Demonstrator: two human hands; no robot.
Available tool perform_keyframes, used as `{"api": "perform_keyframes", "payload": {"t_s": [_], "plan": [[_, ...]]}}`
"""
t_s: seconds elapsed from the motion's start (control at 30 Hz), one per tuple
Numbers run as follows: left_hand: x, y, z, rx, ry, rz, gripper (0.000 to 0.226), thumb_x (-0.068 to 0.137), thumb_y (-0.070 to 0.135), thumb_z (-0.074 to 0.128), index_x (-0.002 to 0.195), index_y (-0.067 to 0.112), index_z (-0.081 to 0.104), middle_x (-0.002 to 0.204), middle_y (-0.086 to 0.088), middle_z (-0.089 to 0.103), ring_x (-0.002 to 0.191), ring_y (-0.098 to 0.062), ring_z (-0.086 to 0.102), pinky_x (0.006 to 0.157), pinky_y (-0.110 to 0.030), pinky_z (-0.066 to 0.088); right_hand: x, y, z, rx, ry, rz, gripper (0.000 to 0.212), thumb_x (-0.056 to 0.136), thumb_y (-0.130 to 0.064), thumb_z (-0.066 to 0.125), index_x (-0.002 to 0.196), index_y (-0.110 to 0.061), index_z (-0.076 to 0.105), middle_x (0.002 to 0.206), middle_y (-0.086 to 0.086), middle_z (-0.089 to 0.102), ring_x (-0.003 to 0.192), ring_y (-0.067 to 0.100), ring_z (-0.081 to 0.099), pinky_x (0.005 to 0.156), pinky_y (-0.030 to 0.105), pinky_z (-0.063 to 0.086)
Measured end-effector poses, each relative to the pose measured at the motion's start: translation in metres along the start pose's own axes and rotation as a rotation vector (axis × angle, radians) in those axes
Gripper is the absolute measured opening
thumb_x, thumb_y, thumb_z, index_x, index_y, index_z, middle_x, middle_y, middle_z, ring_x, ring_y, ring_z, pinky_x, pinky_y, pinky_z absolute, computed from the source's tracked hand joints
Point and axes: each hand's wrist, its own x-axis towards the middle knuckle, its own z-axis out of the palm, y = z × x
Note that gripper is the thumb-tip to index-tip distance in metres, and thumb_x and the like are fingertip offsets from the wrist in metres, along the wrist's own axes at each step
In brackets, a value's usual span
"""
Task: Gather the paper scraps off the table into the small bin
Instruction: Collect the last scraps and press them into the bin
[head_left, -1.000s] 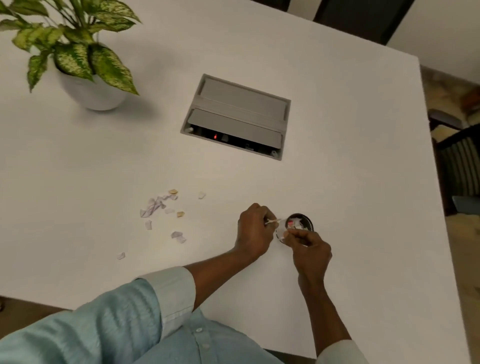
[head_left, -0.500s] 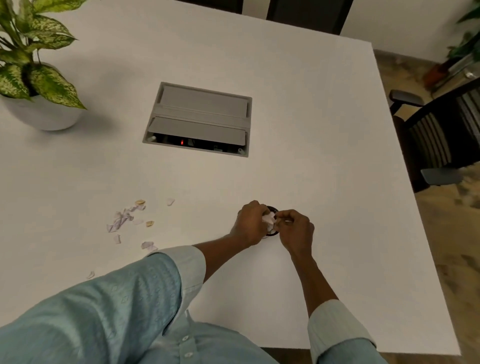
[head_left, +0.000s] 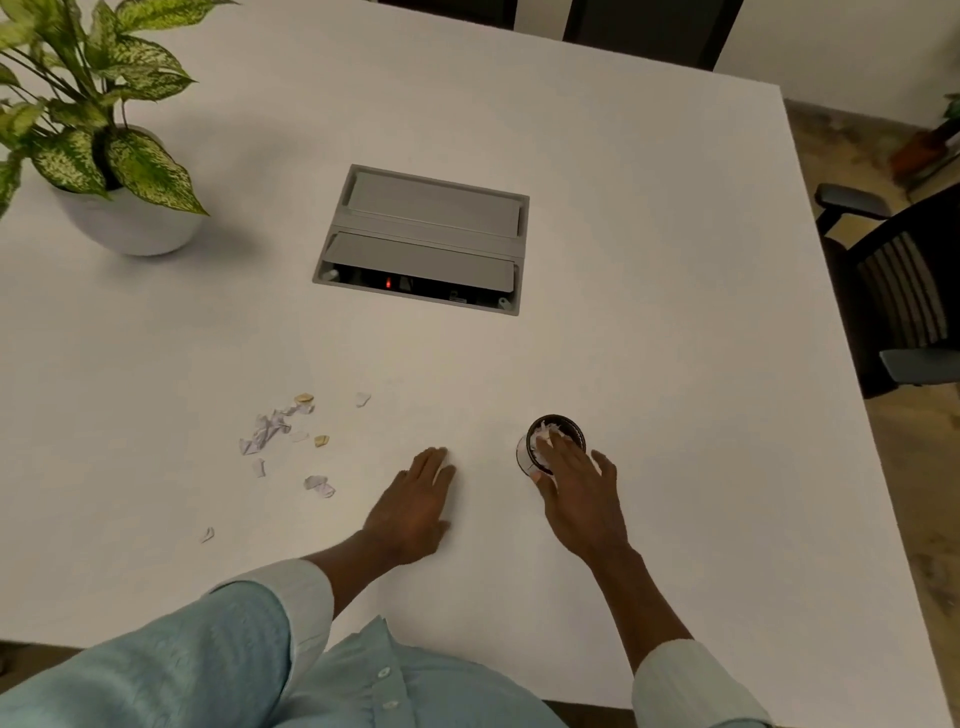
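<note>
The small round bin (head_left: 555, 441) with a dark rim and pale wall stands upright on the white bench (head_left: 649, 291), near its front and right of the middle, with crumpled white paper showing inside its mouth. The right hand (head_left: 582, 496) lies over the bin's near side, its fingers (head_left: 558, 447) spread and reaching across the rim onto the paper inside — loose, not closed around anything. The left hand (head_left: 415, 506) rests flat on the bench just left of the bin and apart from it, palm down, fingers straight and together, holding nothing. Further left, well apart from the bin, the torn paper scraps (head_left: 270, 428) lie scattered on the bench: a crumpled whitish-lilac cluster, two small tan bits beside it, one white piece off to the right of the cluster, a couple nearer the front, and a single small scrap alone toward the bench's front left. Both forearms come out of rolled pale blue shirt sleeves (head_left: 218, 660) at the bottom edge. Behind the scraps and the bin, a grey rectangular metal cable box (head_left: 423, 239) is sunk into the middle of the bench, a small red light glowing in its open slot. At the far left corner stands a round white pot (head_left: 130, 223) holding a green-and-cream speckled leafy plant (head_left: 88, 104) — and off the bench's right edge sits a dark office chair (head_left: 893, 291).
</note>
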Motion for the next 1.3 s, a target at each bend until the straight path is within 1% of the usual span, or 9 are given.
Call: {"api": "perform_keyframes", "payload": {"t_s": [0.13, 0.3, 0.43, 0.57, 0.7, 0.87, 1.03, 1.1, 1.3], "plan": [[-0.024, -0.022, 0.021, 0.137, -0.107, -0.018, 0.116, 0.089, 0.039, 0.073, 0.161, 0.008, -0.013, 0.164, -0.015, -0.035, 0.154, -0.032, -0.030, 0.131, -0.046, 0.002, 0.008, 0.001, 0.008, -0.160, -0.114, 0.008, 0.055, 0.107, -0.053, 0.023, 0.158, -0.033, 0.026, 0.169, -0.007, 0.020, 0.156, 0.009, 0.017, 0.125, 0.053, 0.002], [-0.031, -0.027, 0.026, 0.099, -0.123, -0.071, 0.113, 0.094, 0.038, 0.070, 0.161, 0.012, -0.017, 0.163, -0.011, -0.039, 0.153, -0.029, -0.032, 0.131, -0.049, 0.003, 0.020, 0.002, 0.008, -0.258, -0.157, 0.001, 0.061, 0.105, -0.060, 0.019, 0.158, -0.029, 0.027, 0.167, -0.004, 0.028, 0.155, 0.011, 0.022, 0.124, 0.058, -0.002], [-0.031, -0.031, 0.028, 0.094, -0.124, -0.056, 0.114, 0.093, 0.037, 0.070, 0.161, 0.014, -0.019, 0.163, -0.008, -0.039, 0.153, -0.026, -0.033, 0.131, -0.046, 0.000, 0.026, 0.000, 0.005, -0.294, -0.168, -0.029, 0.043, 0.107, -0.047, 0.029, 0.146, -0.036, 0.044, 0.160, -0.011, 0.039, 0.150, 0.009, 0.032, 0.121, 0.064, 0.007], [-0.032, -0.042, 0.028, 0.092, -0.104, -0.026, 0.107, 0.094, 0.032, 0.069, 0.163, 0.013, -0.011, 0.166, -0.006, -0.035, 0.155, -0.024, -0.029, 0.131, -0.044, 0.004, 0.022, -0.009, -0.001, -0.159, 0.012, 0.071, 0.031, 0.106, -0.038, 0.041, 0.126, -0.031, 0.064, 0.139, -0.006, 0.064, 0.130, 0.016, 0.056, 0.120, 0.056, 0.019], [-0.044, -0.055, 0.031, 0.039, -0.054, -0.012, 0.090, 0.096, 0.030, 0.065, 0.163, 0.008, 0.008, 0.170, -0.010, -0.024, 0.159, -0.025, -0.018, 0.130, -0.040, 0.014, 0.009, -0.022, -0.007, -0.188, 0.302, 0.039, 0.017, 0.091, -0.021, 0.063, 0.104, -0.016, 0.072, 0.105, 0.005, 0.074, 0.101, 0.030, 0.064, 0.096, 0.048, 0.044], [-0.076, -0.073, 0.034, -0.047, 0.009, -0.065, 0.062, 0.098, 0.027, 0.059, 0.152, 0.006, 0.037, 0.173, -0.014, 0.001, 0.161, -0.029, 0.002, 0.120, -0.043, 0.035, -0.002, -0.065, 0.012, 0.006, 0.422, -0.189, 0.016, 0.087, -0.011, 0.073, 0.102, -0.015, 0.070, 0.110, 0.003, 0.066, 0.115, 0.026, 0.058, 0.093, 0.044, 0.053], [-0.113, -0.099, 0.028, -0.119, 0.142, -0.114, 0.033, 0.097, 0.023, 0.060, 0.127, 0.010, 0.061, 0.151, -0.009, 0.049, 0.140, -0.028, 0.046, 0.084, -0.039, 0.058, 0.007, -0.119, 0.052, 0.132, 0.146, -0.257, 0.015, 0.090, -0.022, 0.069, 0.104, -0.027, 0.068, 0.109, -0.011, 0.057, 0.104, 0.009, 0.059, 0.068, 0.031, 0.058], [-0.122, -0.112, 0.023, -0.147, 0.211, -0.176, 0.026, 0.096, 0.021, 0.060, 0.120, 0.012, 0.064, 0.138, -0.005, 0.057, 0.129, -0.025, 0.053, 0.071, -0.037, 0.057, 0.016, -0.135, 0.067, 0.149, 0.003, -0.255, 0.019, 0.091, -0.028, 0.068, 0.110, -0.027, 0.067, 0.111, -0.012, 0.057, 0.105, 0.010, 0.059, 0.071, 0.035, 0.059], [-0.123, -0.156, -0.003, -0.211, 0.301, -0.425, 0.023, 0.092, 0.014, 0.062, 0.114, 0.009, 0.064, 0.123, -0.005, 0.059, 0.118, -0.027, 0.054, 0.066, -0.041, 0.055, 0.047, -0.187, 0.105, 0.109, -0.354, -0.160, 0.060, 0.083, -0.050, 0.076, 0.134, -0.027, 0.052, 0.126, -0.003, 0.051, 0.108, 0.018, 0.063, 0.091, 0.041, 0.056]]}}
